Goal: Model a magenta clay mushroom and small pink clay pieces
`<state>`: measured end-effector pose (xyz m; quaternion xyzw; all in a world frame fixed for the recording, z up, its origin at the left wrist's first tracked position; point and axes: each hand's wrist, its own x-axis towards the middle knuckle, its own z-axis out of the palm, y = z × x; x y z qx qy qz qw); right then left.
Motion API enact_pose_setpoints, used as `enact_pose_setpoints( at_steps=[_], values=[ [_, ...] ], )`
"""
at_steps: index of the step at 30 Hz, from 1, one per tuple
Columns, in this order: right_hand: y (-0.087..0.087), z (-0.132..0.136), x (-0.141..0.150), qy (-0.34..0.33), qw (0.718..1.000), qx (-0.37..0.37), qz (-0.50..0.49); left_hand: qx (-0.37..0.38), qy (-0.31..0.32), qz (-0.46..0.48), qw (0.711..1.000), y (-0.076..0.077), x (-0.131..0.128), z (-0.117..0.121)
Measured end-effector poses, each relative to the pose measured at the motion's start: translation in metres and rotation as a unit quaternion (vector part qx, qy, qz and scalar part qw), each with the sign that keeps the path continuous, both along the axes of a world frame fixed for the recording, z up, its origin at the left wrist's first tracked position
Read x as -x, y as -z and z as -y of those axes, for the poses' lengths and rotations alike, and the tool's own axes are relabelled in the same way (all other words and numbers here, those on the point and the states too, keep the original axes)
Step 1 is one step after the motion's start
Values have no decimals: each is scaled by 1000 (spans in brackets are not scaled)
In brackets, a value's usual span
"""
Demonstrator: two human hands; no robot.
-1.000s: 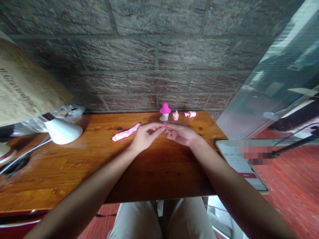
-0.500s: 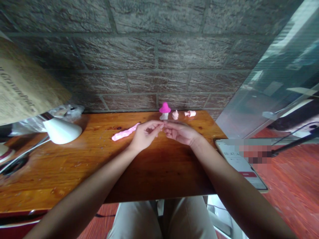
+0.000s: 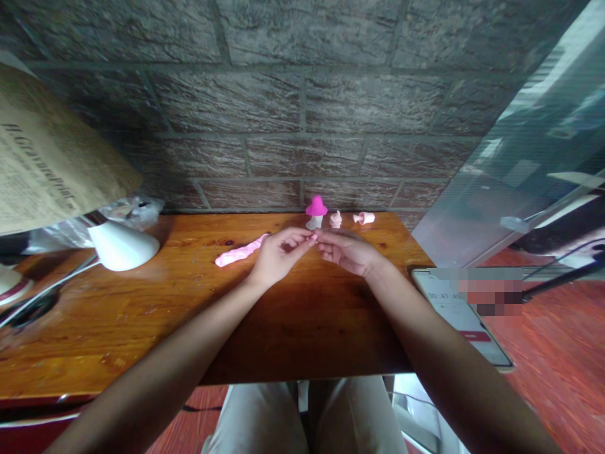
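Observation:
My left hand [image 3: 281,255] and my right hand [image 3: 347,252] meet fingertip to fingertip above the wooden table. Both pinch a tiny pink piece of modelling clay [image 3: 314,236], mostly covered by the fingers. Beside my left hand lies a long, lumpy strip of pink clay [image 3: 241,251]. Just behind the fingertips stands a mushroom figure [image 3: 316,208] with a magenta cap and a pale stem. To its right are a small pale pink lump with a raised tip [image 3: 335,219] and a pale pink cup-like piece [image 3: 365,218] lying on its side.
A lamp with a white base [image 3: 123,244] and a printed paper shade [image 3: 57,157] occupies the left of the table [image 3: 142,315]. Clear plastic wrapping sits behind it. On the right lies a tablet [image 3: 466,321] showing a timer. A brick wall [image 3: 265,101] rises behind.
The view has shifted slightly, so everything sits a little further right. My hands keep nearly the same pose, and a bit more pink shows between the fingertips.

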<state>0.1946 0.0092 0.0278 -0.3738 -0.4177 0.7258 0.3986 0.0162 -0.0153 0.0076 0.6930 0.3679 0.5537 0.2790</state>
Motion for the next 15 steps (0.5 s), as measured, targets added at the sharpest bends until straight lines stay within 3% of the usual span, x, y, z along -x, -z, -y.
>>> enact_pose_setpoints(
  at_steps=[3,6,8,15],
  values=[
    [5,-12,-15,55,982,-125,131,6,0,8,1000,1,1,-1],
    [15,-26,-30,122,914,-250,294,23,-7,10,1000,2,1,-1],
    [24,-32,-34,135,872,-286,373,32,-8,6,999,2,2,0],
    [43,-36,-26,126,828,-359,412,42,-10,16,999,1,3,0]
  ],
)
